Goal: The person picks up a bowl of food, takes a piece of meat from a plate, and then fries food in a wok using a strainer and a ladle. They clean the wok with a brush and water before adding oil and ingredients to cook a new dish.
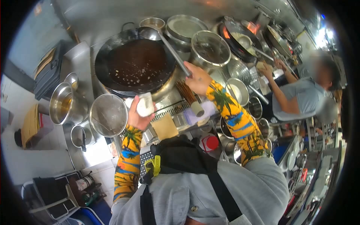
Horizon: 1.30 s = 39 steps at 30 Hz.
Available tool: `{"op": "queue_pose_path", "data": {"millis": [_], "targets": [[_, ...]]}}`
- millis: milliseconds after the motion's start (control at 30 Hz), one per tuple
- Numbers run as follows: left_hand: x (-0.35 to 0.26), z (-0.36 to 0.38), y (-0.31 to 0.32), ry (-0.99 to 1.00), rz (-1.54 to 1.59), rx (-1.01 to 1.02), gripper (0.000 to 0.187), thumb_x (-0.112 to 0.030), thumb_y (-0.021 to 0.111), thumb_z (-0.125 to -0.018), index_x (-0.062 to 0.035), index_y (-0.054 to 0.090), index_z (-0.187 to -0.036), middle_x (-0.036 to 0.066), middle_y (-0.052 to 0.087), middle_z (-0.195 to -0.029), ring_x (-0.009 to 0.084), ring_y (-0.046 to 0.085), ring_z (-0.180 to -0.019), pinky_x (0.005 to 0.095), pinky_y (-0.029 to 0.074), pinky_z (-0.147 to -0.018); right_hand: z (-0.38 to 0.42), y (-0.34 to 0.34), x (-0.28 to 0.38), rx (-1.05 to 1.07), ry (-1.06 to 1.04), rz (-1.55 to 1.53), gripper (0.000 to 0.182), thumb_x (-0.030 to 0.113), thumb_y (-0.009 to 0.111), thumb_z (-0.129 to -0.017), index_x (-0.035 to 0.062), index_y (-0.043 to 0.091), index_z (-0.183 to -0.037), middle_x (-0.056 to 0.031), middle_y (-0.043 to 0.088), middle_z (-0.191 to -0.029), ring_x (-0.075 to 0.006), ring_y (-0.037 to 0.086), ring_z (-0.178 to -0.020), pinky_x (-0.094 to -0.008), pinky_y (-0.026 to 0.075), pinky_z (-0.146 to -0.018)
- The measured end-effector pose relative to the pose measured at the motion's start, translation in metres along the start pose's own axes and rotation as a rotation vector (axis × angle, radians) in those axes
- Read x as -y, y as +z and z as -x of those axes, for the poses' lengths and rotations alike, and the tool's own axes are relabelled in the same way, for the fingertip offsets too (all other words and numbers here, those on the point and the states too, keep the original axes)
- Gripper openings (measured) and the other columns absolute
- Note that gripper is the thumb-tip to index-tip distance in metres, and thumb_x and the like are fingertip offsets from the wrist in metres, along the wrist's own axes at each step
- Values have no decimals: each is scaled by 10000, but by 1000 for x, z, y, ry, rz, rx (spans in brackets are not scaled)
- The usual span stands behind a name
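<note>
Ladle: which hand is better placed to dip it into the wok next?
Right, probably: the right hand grips the ladle, its bowl at the far edge of the wok; the left hand holds a white cloth at the near rim.

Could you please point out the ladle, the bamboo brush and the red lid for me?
Ladle point(173, 52): head view, on the middle of its handle.
Bamboo brush point(186, 92): head view, on its bristles.
Red lid point(210, 143): head view, on its top.
</note>
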<state>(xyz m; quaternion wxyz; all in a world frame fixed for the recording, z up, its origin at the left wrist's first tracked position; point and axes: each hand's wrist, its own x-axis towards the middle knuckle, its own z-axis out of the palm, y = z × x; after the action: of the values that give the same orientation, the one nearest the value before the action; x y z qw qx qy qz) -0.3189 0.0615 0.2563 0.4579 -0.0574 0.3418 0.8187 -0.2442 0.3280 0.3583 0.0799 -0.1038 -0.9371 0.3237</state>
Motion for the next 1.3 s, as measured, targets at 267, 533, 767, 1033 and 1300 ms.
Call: {"op": "queue_pose_path", "data": {"millis": [267, 533, 767, 1033, 1300], "targets": [[29, 117, -44, 152, -59, 164, 660, -478, 549, -875, 20, 435, -1291, 230, 616, -988, 315, 659, -813, 339, 553, -501, -13, 28, 11, 229, 375, -694, 576, 15, 572, -808, -56, 371, -1343, -111, 575, -737, -154, 551, -521, -285, 468, -431], [36, 183, -63, 220, 46, 43, 655, -467, 544, -874, 41, 436, -1274, 225, 614, -993, 325, 658, -808, 397, 584, -545, -18, 15, 34, 384, 752, -2092, 246, -44, 581, -807, -56, 451, -1016, -172, 512, -998, -139, 542, -628, -210, 483, -505], [73, 246, -76, 285, 104, -94, 526, -429, 510, -909, -50, 474, -1271, 195, 616, -1028, 328, 648, -874, 431, 596, -581, -21, -5, 42, 441, 637, -2361, 340, -96, 557, -769, -109, 394, -1067, -194, 463, -993, -226, 523, -797, -220, 493, -532], [135, 308, -58, 438, 122, -260, 465, -434, 519, -906, -79, 509, -1206, 169, 629, -936, 299, 651, -784, 274, 460, -397, 5, -93, 34, 540, 527, -2512, 360, -78, 554, -776, -89, 367, -1082, -184, 392, -1095, -160, 526, -668, -244, 515, -582], [175, 358, -58, 452, 118, -376, 473, -445, 505, -913, -68, 511, -1198, 146, 637, -931, 252, 663, -753, 261, 460, -390, 24, -182, -21, 315, 472, -2247, 410, -70, 525, -788, -126, 332, -1145, -187, 440, -999, -186, 529, -668, -236, 489, -533]]}}
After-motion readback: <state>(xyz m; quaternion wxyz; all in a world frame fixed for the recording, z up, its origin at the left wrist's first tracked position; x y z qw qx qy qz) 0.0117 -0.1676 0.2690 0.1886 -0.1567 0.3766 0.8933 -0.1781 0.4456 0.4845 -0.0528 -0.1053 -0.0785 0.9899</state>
